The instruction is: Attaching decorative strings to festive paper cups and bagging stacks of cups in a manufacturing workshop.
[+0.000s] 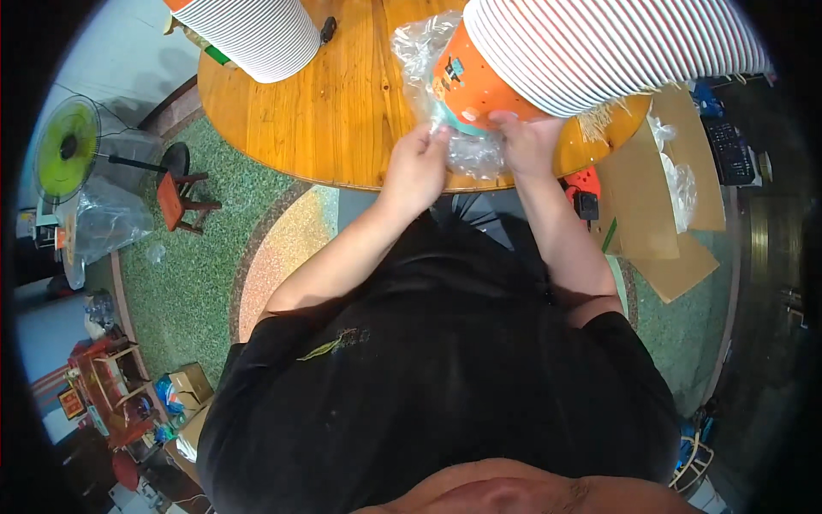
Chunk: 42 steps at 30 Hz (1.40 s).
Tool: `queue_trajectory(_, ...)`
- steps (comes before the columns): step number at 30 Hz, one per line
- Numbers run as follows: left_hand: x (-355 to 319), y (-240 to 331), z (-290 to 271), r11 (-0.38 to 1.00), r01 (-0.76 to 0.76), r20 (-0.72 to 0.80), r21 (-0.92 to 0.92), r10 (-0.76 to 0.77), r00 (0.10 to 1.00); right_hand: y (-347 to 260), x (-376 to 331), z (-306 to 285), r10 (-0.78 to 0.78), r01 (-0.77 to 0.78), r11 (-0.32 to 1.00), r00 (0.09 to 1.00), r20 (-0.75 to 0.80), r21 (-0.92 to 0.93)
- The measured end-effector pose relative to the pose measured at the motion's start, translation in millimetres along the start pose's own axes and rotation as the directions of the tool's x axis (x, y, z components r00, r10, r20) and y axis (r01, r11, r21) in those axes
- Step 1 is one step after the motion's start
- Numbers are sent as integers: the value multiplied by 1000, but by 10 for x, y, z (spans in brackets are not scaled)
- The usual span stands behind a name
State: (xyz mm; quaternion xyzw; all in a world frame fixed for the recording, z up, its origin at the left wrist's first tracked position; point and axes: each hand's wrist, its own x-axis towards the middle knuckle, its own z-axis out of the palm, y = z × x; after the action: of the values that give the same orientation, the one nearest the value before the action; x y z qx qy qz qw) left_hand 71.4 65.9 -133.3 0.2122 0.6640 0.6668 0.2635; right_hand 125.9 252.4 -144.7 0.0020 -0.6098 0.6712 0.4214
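The left hand point(418, 167) pinches slippery-looking plastic film point(476, 158); the right hand point(529, 147), its grip unclear, touches the paper-bucket stack point(591, 51), likely light, crushable, best cradled underneath.

a long stack of nested buckets point(599, 51), white rims ridged close together, slants toward two o'clock over the desk point(342, 120), its orange, cartoon-printed end with a teal edge facing eight o'clock; a clear, crumpled plastic bag point(478, 160) bunches against that end from six to eleven o'clock
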Motion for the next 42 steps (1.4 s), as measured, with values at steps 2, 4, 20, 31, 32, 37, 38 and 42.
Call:
queue_trajectory(2,-22,35,-90,994,-35,-123,101,48,991,-23,5,88,-65,65,998,998,-7,-4)
queue_trajectory(4,47,-76,-135,956,-242,-197,164,272,942,99,-56,80,-78,77,987,997,-6,-141)
queue_trajectory(20,169,313,-208,848,-290,-131,-444,259,957,-85,-178,58,273,-235,805,962,-10,-545)
queue_trajectory(31,102,326,-135,876,-270,-157,-400,225,962,-220,-46,-361,307,-222,769,951,42,-599)
queue_trajectory(32,80,343,-142,878,-258,-147,-404,216,965,-241,-53,-331,268,-211,809,963,26,-549)
queue_trajectory(37,117,262,-216,892,-307,-172,-332,262,949,-328,147,-404,325,-209,530,945,-31,-822)
queue_trajectory(38,135,234,-229,888,-349,-185,-300,305,934,-372,192,-399,347,-152,286,937,-46,-946)
queue_trajectory(42,230,142,-282,915,-367,-204,-165,333,921,-205,212,-507,425,-100,279,905,30,-955)
